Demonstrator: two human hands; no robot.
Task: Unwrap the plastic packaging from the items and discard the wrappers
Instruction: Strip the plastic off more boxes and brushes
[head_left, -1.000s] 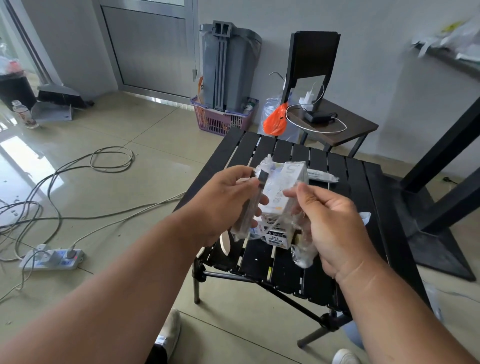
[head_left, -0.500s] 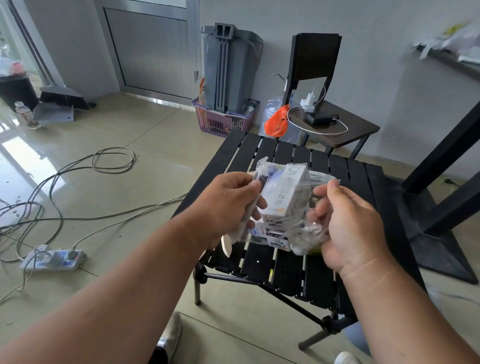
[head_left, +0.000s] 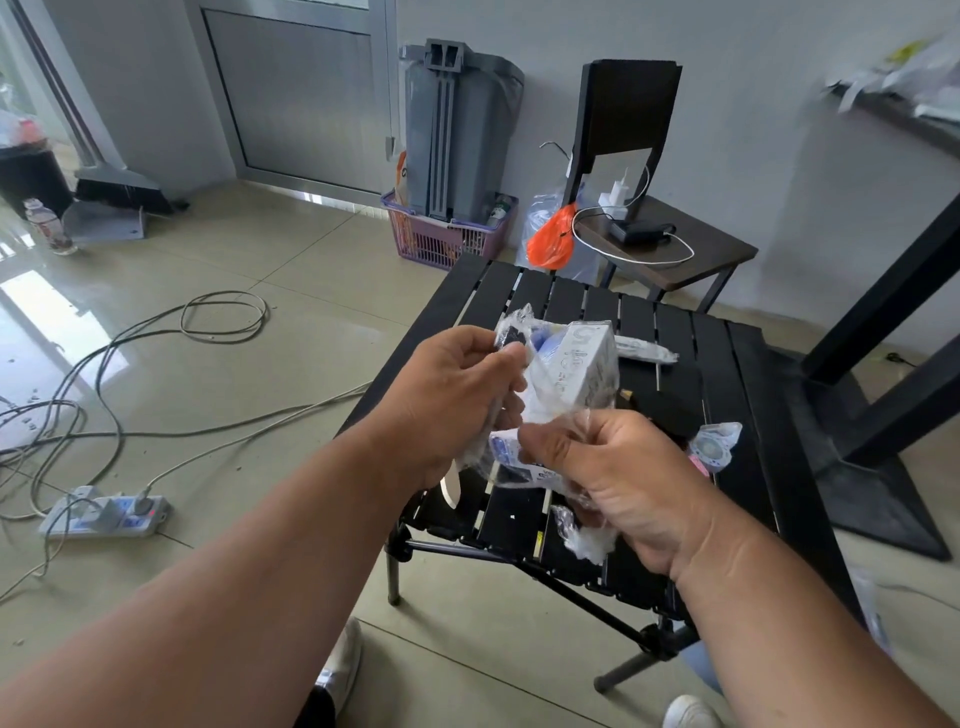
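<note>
A small white box (head_left: 582, 364) with blue print sits inside a crinkled clear plastic wrapper (head_left: 506, 332), held up over the black slatted table (head_left: 737, 493). My left hand (head_left: 457, 395) pinches the wrapper's upper left edge. My right hand (head_left: 623, 478) grips the wrapper's lower end, with loose plastic bunched under its palm. On the table lie a long wrapped item (head_left: 644, 353) behind the box and a small round wrapped item (head_left: 711, 447) at the right.
A grey bin (head_left: 457, 130) stands in a purple basket (head_left: 441, 239) by the wall. A dark side table (head_left: 675, 254) holds a charger and cable. Cables and a power strip (head_left: 104, 514) lie on the tiled floor at left. A black table base is at right.
My right hand has dropped from the box's right side to its lower end, pulling the plastic down. The box has tilted more upright. My left hand keeps its pinch.
</note>
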